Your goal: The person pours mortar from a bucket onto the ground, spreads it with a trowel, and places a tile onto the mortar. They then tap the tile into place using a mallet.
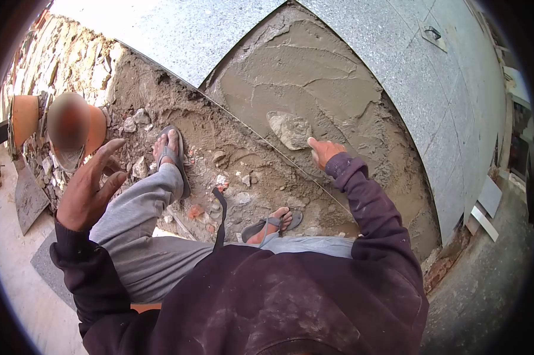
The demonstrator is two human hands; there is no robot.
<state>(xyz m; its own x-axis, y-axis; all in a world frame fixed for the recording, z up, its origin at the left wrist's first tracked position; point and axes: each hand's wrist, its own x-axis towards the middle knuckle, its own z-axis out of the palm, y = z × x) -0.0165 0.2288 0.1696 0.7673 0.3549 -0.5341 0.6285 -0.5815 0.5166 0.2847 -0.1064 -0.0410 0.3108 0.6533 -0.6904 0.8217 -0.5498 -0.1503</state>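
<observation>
My right hand (328,152) is closed around the handle of a trowel, and the grip itself is hidden by the fingers. The trowel's blade (289,130) is coated with mortar and lies on or just above the wet mortar bed (302,71), pointing up and left. This grey bed shows ridges and smears between large speckled tiles (172,29). Away to the left, my left hand (89,189) is raised beside my knee, holding nothing, its fingers bent and thumb apart. A thin string (261,139) runs diagonally along the bed's near edge.
My sandalled feet (171,148) stand on rubble and loose soil (207,133). Orange pipes (25,121) are at left, partly blurred, above a flat grey piece (30,198). A small handled tool (434,35) rests on the right tiles (409,65). Loose tile pieces (490,195) lie far right.
</observation>
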